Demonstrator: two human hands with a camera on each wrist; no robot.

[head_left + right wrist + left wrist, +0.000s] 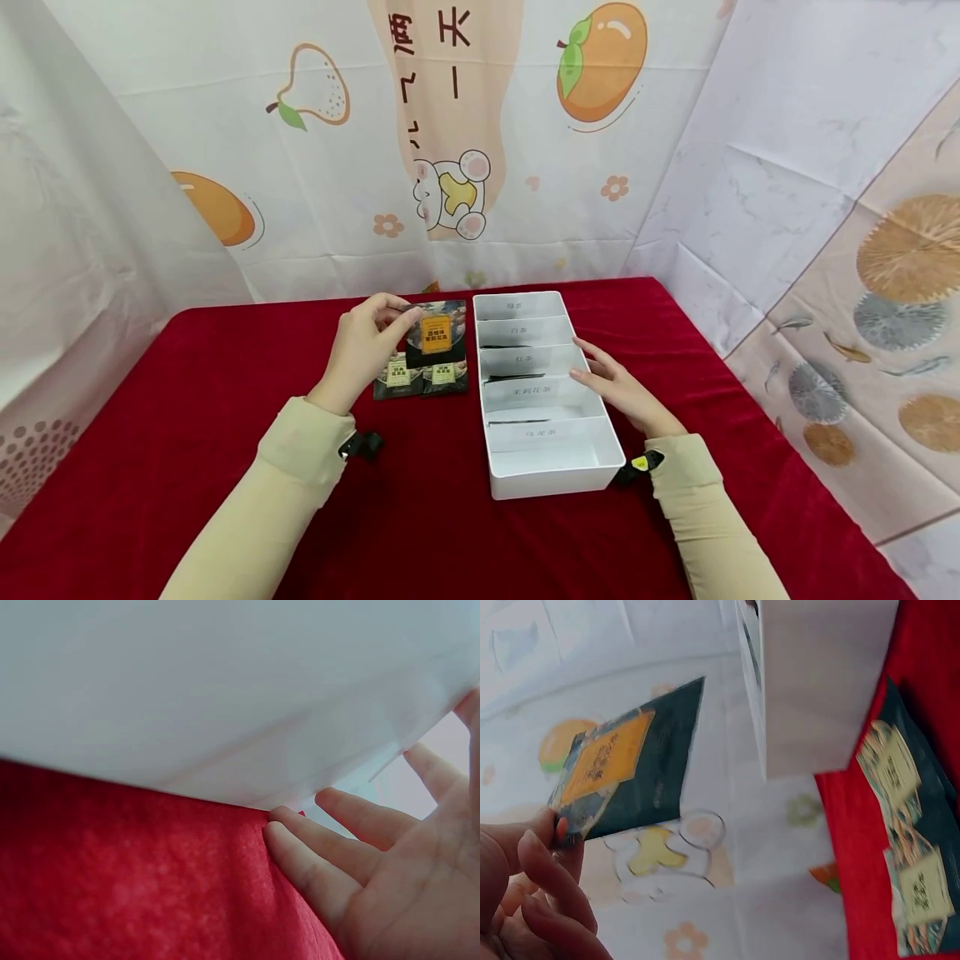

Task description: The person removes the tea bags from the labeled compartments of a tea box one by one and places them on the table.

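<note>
My left hand (367,340) pinches a dark tea sachet (436,335) with an orange label by its upper left corner, thumb on the front. In the left wrist view the raised sachet (630,769) is tilted. Below it on the cloth lie two dark sachets (444,377) with pale yellow-green labels, side by side. Just right of them stands a long white box (555,482) split by labelled dividers into several compartments. Against its right side rest the fingertips of my right hand (618,387), its fingers extended. In the right wrist view those fingers (315,874) spread along the white wall.
Thin dark edges show in some middle compartments; the front compartment (543,457) shows its bare white floor. A red cloth (247,400) covers the table. A printed curtain (300,208) hangs close behind the table's back edge, and another sheet hangs at the right.
</note>
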